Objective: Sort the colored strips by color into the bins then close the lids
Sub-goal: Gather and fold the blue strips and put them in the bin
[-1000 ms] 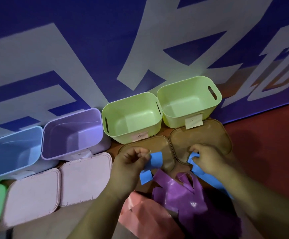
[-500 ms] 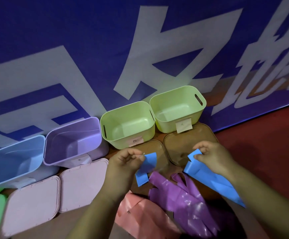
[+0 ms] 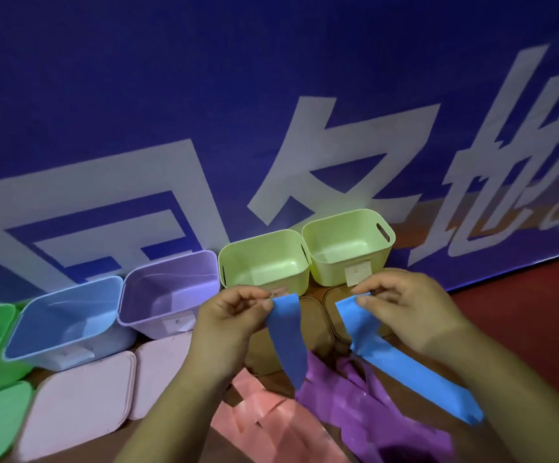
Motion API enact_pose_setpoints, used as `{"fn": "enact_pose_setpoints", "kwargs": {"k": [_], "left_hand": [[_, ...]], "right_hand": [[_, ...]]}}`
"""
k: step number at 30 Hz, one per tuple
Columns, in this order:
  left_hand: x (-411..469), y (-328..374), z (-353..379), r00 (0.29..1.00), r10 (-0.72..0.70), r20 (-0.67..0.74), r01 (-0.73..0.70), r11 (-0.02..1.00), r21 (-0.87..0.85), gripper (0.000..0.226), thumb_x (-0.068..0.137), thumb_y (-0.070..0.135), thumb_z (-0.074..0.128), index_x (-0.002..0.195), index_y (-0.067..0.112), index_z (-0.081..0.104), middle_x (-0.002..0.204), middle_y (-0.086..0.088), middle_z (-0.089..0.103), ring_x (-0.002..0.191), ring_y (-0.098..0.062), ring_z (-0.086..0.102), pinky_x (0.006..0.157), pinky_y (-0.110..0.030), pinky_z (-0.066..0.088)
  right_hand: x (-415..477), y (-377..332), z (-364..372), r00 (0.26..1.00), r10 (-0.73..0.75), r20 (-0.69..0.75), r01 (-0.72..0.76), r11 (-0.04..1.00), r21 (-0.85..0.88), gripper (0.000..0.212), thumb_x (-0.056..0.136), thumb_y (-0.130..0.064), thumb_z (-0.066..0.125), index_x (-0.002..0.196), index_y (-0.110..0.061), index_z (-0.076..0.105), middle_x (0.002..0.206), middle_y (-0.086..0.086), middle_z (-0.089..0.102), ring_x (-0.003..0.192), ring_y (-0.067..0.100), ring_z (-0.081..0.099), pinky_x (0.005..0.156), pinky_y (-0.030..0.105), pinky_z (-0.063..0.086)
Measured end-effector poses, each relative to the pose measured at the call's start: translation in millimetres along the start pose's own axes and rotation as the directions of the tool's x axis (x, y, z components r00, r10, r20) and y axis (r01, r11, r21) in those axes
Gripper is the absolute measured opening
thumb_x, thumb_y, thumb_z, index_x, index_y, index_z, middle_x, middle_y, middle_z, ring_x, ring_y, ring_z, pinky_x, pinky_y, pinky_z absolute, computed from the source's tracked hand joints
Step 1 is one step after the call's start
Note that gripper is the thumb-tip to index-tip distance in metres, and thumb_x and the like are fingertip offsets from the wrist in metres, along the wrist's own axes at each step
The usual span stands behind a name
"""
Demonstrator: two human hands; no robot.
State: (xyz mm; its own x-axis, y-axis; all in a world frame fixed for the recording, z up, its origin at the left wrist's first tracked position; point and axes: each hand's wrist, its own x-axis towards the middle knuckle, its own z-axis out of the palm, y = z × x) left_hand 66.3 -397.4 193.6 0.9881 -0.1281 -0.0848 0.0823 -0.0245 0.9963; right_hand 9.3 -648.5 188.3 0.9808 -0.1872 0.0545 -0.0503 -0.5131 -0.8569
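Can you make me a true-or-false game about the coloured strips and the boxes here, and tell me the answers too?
1. Each hand is holding a blue strip. True: the left hand pinches the shorter blue strip and the right hand pinches the longer blue strip.
2. The blue bin has its lid on. False: it is open, and a pale lid lies in front of it.
3. The purple strips are in the purple bin. False: they lie in a pile below the hands.
4. Two light green bins stand side by side. True.
5. The pink strips lie next to the purple ones. True.
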Motion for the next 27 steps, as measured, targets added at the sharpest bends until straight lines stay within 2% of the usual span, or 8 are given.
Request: {"fn": "enact_pose_setpoints", "kwargs": {"k": [5,8,10,13,15,17,22,27], "left_hand": [[-22,35,-22,0.998,0.057,-0.042,-0.058,0.997,-0.040,0.020,0.084,-0.008,0.069,0.075,0.010,0.072,0.068,-0.004,0.070,0.063,-0.011,0.063,0.063,-0.023,0.055],[-35,53,-38,0.998,0.042,-0.048,-0.046,0.996,-0.081,0.025,0.083,-0.006,0.070,0.069,0.014,0.074,0.071,-0.008,0.071,0.068,-0.018,0.064,0.072,-0.036,0.056],[-43,62,-51,0.998,0.030,-0.051,-0.036,0.994,-0.101,0.026,0.083,-0.004,0.070,0.068,0.016,0.076,0.073,-0.009,0.073,0.070,-0.022,0.065,0.076,-0.040,0.056],[-55,73,-72,0.998,0.024,-0.051,-0.030,0.993,-0.115,0.022,0.082,-0.002,0.072,0.071,0.016,0.076,0.074,-0.009,0.074,0.068,-0.020,0.066,0.071,-0.038,0.057],[-62,80,-87,0.998,0.023,-0.064,-0.031,0.991,-0.130,0.020,0.081,-0.002,0.072,0.071,0.015,0.076,0.074,-0.008,0.074,0.066,-0.018,0.067,0.064,-0.030,0.057],[-68,85,-103,0.997,0.027,-0.074,-0.037,0.989,-0.143,0.021,0.081,-0.003,0.072,0.070,0.015,0.076,0.073,-0.006,0.074,0.065,-0.016,0.068,0.061,-0.025,0.056],[-79,94,-141,0.998,0.046,-0.054,-0.055,0.982,-0.181,0.025,0.081,-0.003,0.070,0.070,0.017,0.079,0.073,-0.006,0.074,0.067,-0.017,0.069,0.064,-0.027,0.058],[-83,89,-177,0.999,0.025,-0.045,-0.036,0.968,-0.247,0.019,0.081,-0.002,0.069,0.075,0.013,0.079,0.077,-0.011,0.074,0.072,-0.022,0.072,0.066,-0.028,0.058]], "right_hand": [[-16,-66,15,0.994,-0.086,0.074,0.083,0.995,0.052,0.013,0.073,-0.038,0.079,0.085,-0.037,0.075,0.081,-0.012,0.074,0.076,0.009,0.069,0.077,0.034,0.056],[-24,-101,31,0.973,-0.210,0.096,0.190,0.964,0.185,0.014,0.076,-0.015,0.082,0.077,-0.028,0.076,0.080,-0.006,0.074,0.076,0.010,0.069,0.074,0.028,0.053],[-27,-121,46,0.949,-0.302,0.089,0.277,0.937,0.214,0.014,0.073,-0.015,0.082,0.075,-0.026,0.075,0.082,-0.005,0.071,0.078,0.010,0.067,0.073,0.025,0.052],[-32,-140,67,0.944,-0.323,0.070,0.295,0.918,0.266,0.009,0.068,-0.024,0.079,0.074,-0.029,0.076,0.098,-0.011,0.066,0.087,0.010,0.066,0.077,0.029,0.053],[-34,-151,81,0.942,-0.325,0.081,0.291,0.914,0.282,0.011,0.067,-0.026,0.079,0.074,-0.035,0.077,0.109,-0.017,0.064,0.102,0.009,0.064,0.085,0.031,0.053],[-37,-163,98,0.929,-0.359,0.094,0.309,0.889,0.337,0.016,0.067,-0.023,0.080,0.073,-0.038,0.076,0.115,-0.019,0.063,0.111,0.009,0.061,0.088,0.027,0.051],[-42,-190,136,0.927,-0.369,0.063,0.294,0.821,0.489,0.024,0.070,0.008,0.080,0.072,-0.015,0.075,0.108,-0.004,0.071,0.098,0.003,0.067,0.076,0.013,0.050],[-46,-210,172,0.956,-0.291,0.034,0.218,0.784,0.581,0.031,0.073,0.015,0.074,0.069,-0.015,0.074,0.095,0.004,0.076,0.080,0.006,0.069,0.071,0.014,0.051]]}}
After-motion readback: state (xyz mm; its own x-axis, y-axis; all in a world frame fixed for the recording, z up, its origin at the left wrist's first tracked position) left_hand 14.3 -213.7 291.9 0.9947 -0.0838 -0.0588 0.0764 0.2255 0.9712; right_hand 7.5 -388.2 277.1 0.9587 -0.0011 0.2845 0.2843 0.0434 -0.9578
